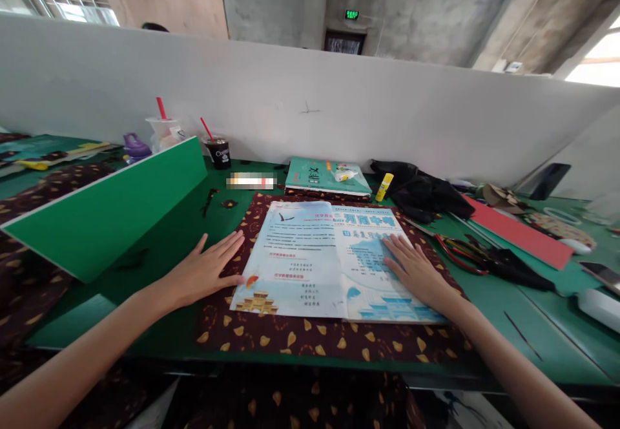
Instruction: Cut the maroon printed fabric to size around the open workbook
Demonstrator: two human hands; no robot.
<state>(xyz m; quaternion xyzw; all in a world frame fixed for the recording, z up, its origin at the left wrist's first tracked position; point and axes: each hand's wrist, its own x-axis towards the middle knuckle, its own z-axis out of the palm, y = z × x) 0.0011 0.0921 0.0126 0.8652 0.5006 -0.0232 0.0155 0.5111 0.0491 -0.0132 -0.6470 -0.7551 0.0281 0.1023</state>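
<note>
An open book (310, 248) with pale blue printed pages lies on a dark brown cloth (290, 340) patterned with yellow leaf shapes. My right hand (411, 264) rests on the right-hand page, palm down and fingers extended. My left hand (206, 271) has its fingers outstretched at the left side of the book, over the cloth's left edge. Its thumb tip reaches the left page's edge. Neither hand grips anything.
A green panel (111, 206) leans at the left. Behind stand a coffee cup (220, 152), a green book (327, 177) and a yellow glue stick (384, 187). Black cloth (419, 190), scissors (460, 251) and a red card (518, 230) lie right. A white partition (271, 103) closes the back.
</note>
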